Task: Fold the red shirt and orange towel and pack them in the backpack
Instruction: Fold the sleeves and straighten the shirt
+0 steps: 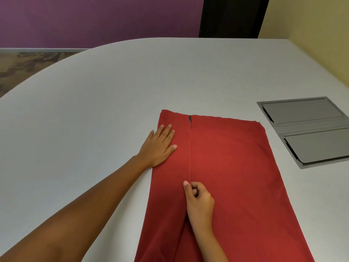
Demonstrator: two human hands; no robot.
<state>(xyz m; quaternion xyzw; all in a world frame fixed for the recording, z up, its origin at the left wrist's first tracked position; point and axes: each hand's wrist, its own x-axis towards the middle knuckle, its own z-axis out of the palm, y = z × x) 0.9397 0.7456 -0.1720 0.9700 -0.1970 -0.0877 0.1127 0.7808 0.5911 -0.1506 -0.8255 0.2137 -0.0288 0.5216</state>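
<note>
The red shirt [232, 167] lies flat on the grey table [94, 110] as a long band running from mid-table to the near edge, with a straight seam down its middle. My left hand [160, 146] rests flat, fingers straight, on the shirt's left side near the far end. My right hand [199, 201] sits on the centre seam closer to me, fingers curled, thumb extended along the fold; whether it pinches fabric is unclear. No orange towel or backpack is in view.
A grey metal cable hatch [309, 131] is set into the table to the right of the shirt. The table's curved edge runs along the left, with patterned carpet [24, 69] beyond. A purple wall and a dark post stand at the back.
</note>
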